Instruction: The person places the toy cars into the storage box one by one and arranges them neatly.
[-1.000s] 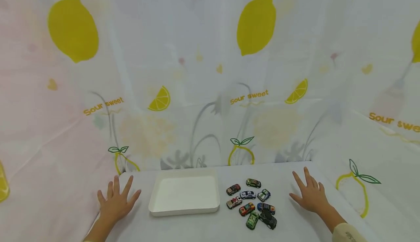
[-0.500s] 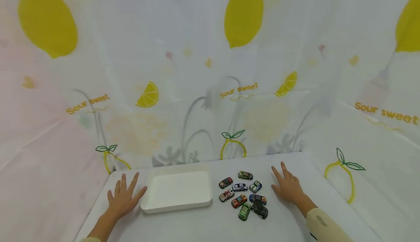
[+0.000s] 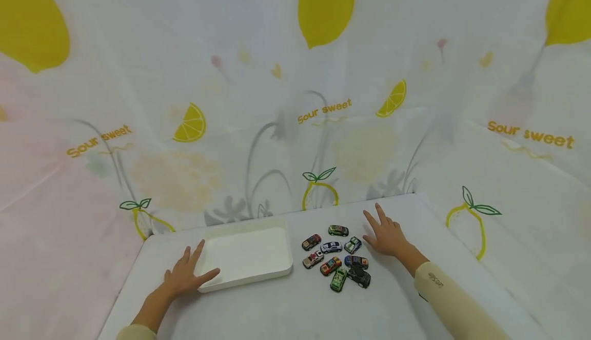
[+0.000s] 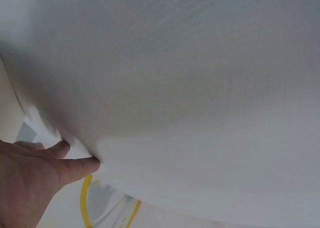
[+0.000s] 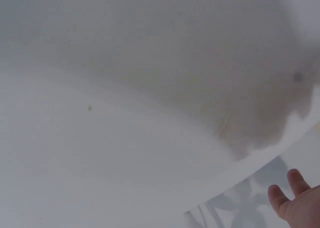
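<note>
My left hand (image 3: 181, 277), fingers spread, is at the left side of a white rectangular tray (image 3: 247, 255), its thumb and index finger overlapping the tray's rim. In the left wrist view the same hand (image 4: 30, 180) shows at the lower left, over the white surface. To the right of the tray lies a group of several small toy cars, among them a black one (image 3: 359, 277), a green one (image 3: 338, 280) and a white one (image 3: 331, 247). My right hand (image 3: 389, 238) hovers just right of the group with fingers extended, holding nothing.
A white-covered table (image 3: 300, 312) bears the tray and cars. Behind it and at both sides hangs a pale curtain (image 3: 258, 73) printed with lemons. The table's back edge runs just behind the tray.
Both hands move inward: the left reaches the tray's left rim, the right comes closer to the toy cars. The head view shifts, and the tray and cars keep their places on the table.
</note>
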The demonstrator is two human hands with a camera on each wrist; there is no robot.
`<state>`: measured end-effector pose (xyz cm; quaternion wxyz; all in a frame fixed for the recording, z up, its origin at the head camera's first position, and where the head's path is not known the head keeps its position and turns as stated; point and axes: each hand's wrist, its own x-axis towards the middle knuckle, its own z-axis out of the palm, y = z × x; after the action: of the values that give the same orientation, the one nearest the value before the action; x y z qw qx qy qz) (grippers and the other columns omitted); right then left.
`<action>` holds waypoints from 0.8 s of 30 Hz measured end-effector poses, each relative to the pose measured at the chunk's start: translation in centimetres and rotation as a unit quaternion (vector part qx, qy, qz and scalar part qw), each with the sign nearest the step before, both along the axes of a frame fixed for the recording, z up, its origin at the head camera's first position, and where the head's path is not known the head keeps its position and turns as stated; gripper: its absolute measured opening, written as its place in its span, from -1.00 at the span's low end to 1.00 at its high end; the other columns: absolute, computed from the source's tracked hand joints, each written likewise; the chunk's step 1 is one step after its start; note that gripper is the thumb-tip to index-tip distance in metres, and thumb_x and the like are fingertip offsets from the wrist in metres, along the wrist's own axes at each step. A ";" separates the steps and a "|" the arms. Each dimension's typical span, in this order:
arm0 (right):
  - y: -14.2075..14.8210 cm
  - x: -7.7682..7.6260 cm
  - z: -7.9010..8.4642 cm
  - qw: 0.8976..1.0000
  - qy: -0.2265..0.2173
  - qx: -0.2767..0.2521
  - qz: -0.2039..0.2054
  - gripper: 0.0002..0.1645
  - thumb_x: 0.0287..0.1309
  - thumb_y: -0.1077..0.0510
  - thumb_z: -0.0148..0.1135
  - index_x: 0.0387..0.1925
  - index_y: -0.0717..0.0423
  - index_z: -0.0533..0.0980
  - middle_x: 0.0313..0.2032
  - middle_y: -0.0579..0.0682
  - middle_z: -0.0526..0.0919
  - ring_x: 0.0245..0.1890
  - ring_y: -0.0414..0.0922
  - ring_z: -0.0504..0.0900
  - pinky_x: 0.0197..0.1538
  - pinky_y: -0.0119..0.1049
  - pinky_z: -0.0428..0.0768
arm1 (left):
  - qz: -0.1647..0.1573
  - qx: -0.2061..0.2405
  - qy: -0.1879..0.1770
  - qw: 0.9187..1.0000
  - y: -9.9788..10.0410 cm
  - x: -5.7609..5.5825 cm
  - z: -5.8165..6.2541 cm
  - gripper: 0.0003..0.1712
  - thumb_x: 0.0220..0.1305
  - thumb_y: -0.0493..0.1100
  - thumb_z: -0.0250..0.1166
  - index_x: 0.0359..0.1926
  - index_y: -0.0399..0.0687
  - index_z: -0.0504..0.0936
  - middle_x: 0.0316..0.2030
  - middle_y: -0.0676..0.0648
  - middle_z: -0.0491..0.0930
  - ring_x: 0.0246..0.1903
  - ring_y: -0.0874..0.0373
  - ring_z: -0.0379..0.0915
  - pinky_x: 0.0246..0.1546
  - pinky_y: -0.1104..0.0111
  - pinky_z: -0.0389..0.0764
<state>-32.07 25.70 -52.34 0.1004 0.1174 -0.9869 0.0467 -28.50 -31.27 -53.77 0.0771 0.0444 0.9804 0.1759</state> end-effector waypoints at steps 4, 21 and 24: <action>1.1 0.1 0.4 1.000 -0.014 -0.001 0.014 -0.14 0.11 -0.15 0.17 0.36 0.05 0.11 0.35 0.35 -0.02 -0.01 0.34 0.46 -0.07 0.23 0.46 | 0.002 0.008 -0.001 1.000 0.4 -0.3 0.1 0.17 0.00 0.55 0.01 0.45 0.07 -0.22 0.35 -0.41 -0.01 0.26 -0.51 -0.12 -0.02 -0.50 -0.14; -2.4 -0.5 -0.6 0.971 -0.097 -0.175 0.133 -0.53 0.11 0.10 0.25 0.05 0.18 0.47 -0.04 0.13 0.55 -0.33 -0.19 0.59 -0.29 -0.32 0.56 | 0.033 0.017 0.027 0.999 0.4 -0.2 -0.7 0.23 -0.02 0.58 -0.01 0.45 -0.01 -0.23 0.35 -0.35 0.05 0.26 -0.48 -0.09 0.01 -0.48 -0.17; -2.6 -0.5 -0.8 0.966 -0.111 -0.189 0.138 -0.62 0.10 0.14 0.25 -0.02 0.15 0.53 -0.09 0.10 0.58 -0.32 -0.18 0.58 -0.29 -0.32 0.54 | 0.032 0.026 0.025 0.999 0.4 -0.1 -0.8 0.19 0.01 0.56 -0.02 0.45 0.00 -0.23 0.35 -0.36 0.04 0.26 -0.48 -0.11 0.01 -0.47 -0.19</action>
<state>-32.58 23.07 -53.15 0.0031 0.2258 -0.9393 0.2584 -28.55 -30.85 -54.61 0.0462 0.0194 0.9779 0.2029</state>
